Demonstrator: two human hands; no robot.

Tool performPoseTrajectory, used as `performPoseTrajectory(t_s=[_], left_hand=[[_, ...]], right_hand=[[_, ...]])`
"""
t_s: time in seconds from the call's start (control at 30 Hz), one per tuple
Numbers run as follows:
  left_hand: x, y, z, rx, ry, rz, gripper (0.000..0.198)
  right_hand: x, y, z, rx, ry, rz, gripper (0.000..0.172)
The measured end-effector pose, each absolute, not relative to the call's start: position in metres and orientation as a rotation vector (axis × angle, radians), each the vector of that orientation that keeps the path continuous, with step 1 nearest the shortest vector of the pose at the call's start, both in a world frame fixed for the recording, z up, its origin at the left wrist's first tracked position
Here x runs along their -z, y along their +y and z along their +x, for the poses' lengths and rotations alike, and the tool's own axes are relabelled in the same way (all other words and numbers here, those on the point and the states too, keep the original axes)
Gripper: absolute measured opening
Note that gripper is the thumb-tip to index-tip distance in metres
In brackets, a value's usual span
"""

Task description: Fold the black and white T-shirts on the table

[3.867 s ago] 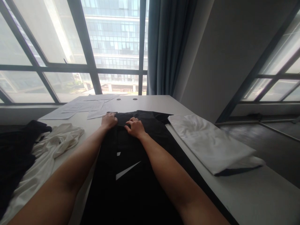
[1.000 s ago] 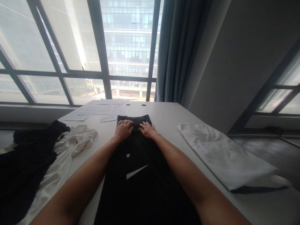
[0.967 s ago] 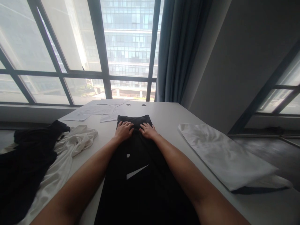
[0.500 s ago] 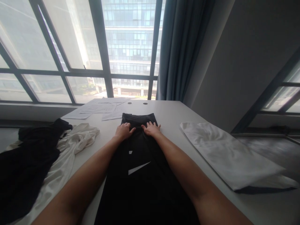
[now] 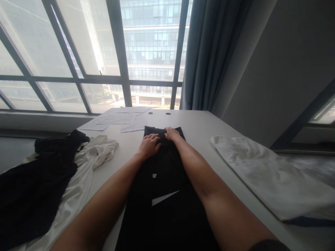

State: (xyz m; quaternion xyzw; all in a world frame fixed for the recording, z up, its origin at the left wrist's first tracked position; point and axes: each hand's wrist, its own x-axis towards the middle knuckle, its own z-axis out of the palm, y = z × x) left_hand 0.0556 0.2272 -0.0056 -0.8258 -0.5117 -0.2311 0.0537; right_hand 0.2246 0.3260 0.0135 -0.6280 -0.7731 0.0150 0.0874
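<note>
A black garment with a white swoosh mark lies in a long narrow strip on the white table, running away from me. My left hand rests flat on its far part, fingers stretched out. My right hand sits at the garment's far edge, fingers curled over the top hem; whether they pinch the cloth is unclear.
A folded white garment lies to the right. A crumpled white shirt and a black cloth heap lie to the left. Paper sheets sit at the table's far end below the window. A blue curtain hangs behind.
My right hand has moved forward from the garment's surface to its far hem. The left hand stays flat nearby. The camera has shifted slightly left.
</note>
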Motion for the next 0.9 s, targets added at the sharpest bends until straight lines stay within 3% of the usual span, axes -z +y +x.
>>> performPoseTrajectory(t_s=[0.13, 0.33, 0.53, 0.7, 0.9], left_hand=[[0.008, 0.227, 0.056, 0.578, -1.510, -2.618, 0.029], [0.002, 0.224, 0.057, 0.614, -1.452, -2.610, 0.024], [0.004, 0.225, 0.058, 0.570, -1.513, -2.551, 0.028], [0.008, 0.230, 0.054, 0.615, -1.662, -2.539, 0.033], [0.008, 0.236, 0.046, 0.568, -1.699, -2.695, 0.039]], right_hand=[[-0.008, 0.335, 0.230, -0.056, -2.267, -1.879, 0.045], [-0.002, 0.340, 0.233, -0.010, -2.130, -1.892, 0.030], [-0.002, 0.329, 0.232, 0.002, -1.989, -1.985, 0.037], [-0.017, 0.281, 0.223, 0.041, -2.173, -1.895, 0.047], [-0.018, 0.206, 0.208, -0.554, -2.462, -1.973, 0.084]])
